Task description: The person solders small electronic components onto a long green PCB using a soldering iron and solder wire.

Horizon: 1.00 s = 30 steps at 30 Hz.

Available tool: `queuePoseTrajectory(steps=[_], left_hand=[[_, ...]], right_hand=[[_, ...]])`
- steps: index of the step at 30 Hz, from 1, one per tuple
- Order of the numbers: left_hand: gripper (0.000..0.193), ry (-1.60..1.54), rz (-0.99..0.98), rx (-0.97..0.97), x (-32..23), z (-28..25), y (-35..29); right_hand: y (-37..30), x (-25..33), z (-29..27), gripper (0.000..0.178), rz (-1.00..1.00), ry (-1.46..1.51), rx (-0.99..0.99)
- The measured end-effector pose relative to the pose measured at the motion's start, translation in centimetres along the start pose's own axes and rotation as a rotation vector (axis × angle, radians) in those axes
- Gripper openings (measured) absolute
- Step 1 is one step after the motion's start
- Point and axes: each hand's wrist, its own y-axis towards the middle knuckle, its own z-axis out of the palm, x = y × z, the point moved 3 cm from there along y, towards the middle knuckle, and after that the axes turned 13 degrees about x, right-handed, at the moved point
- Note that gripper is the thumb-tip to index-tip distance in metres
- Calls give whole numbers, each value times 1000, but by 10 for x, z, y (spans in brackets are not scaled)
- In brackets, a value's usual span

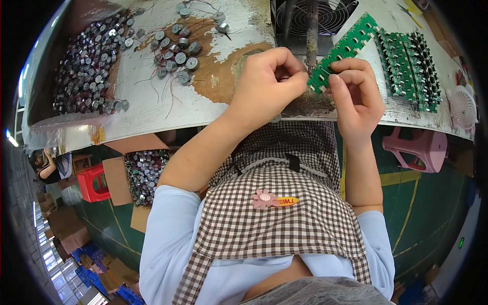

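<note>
A long green circuit board (345,48) slants from the upper right down toward the bench edge. My right hand (356,94) pinches its lower end between thumb and fingers. My left hand (267,84) is closed at the same end of the board, fingertips pressed against it; a small part may be pinched there, but it is hidden. Round silver components with thin red leads (178,48) lie loose to the left of my hands. A larger heap of the same silver components (89,63) fills the far left of the bench.
A stack of green circuit boards (409,63) lies at the right of the worn white bench (168,109). A fan grille (317,15) stands behind my hands. Below are a pink stool (419,147), a red stool (94,183) and a cardboard box of silver parts (145,173). Another person (46,165) sits far left.
</note>
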Motion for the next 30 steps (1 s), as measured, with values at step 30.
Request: queuePoseTrajectory(steps=[30], left_hand=[[22,1311,269,-378,-20,-136,17]], right_hand=[[-26,-13,11,4,128,125,28]])
